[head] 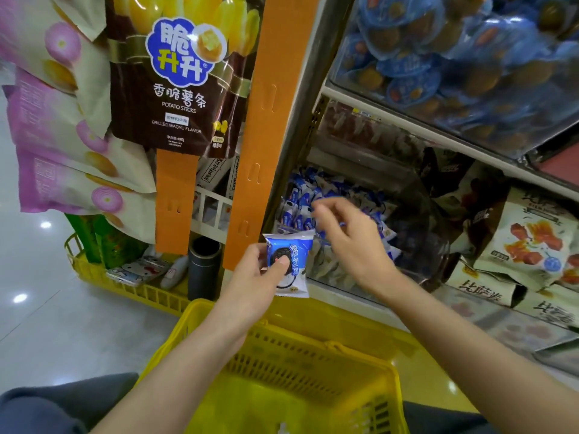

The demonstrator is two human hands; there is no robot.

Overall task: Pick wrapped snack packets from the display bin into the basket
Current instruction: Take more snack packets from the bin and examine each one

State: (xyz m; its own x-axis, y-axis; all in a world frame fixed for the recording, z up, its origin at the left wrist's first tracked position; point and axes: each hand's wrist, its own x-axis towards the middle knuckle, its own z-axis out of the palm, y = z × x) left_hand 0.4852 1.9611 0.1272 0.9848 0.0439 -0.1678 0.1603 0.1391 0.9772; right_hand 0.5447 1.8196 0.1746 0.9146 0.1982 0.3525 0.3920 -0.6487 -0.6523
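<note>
Yellow basket [313, 364] is right at the bottom, closest to me, sitting in front of the shelf. Just above its far rim the left hand [250, 270] has a blue cookie packet [289, 264] clamped, thumb flat on the front, fingers behind. The packet is upright and hasn't gone into the basket yet. The right hand [351, 242] is apart from it, further in, over the bin [332, 270] where the rest of the blue packets [300, 195] are piled. Its fingers are bent but blurry, so I honestly can't tell if it's got one. A big potato sticks bag [178, 73] hangs up top left.
</note>
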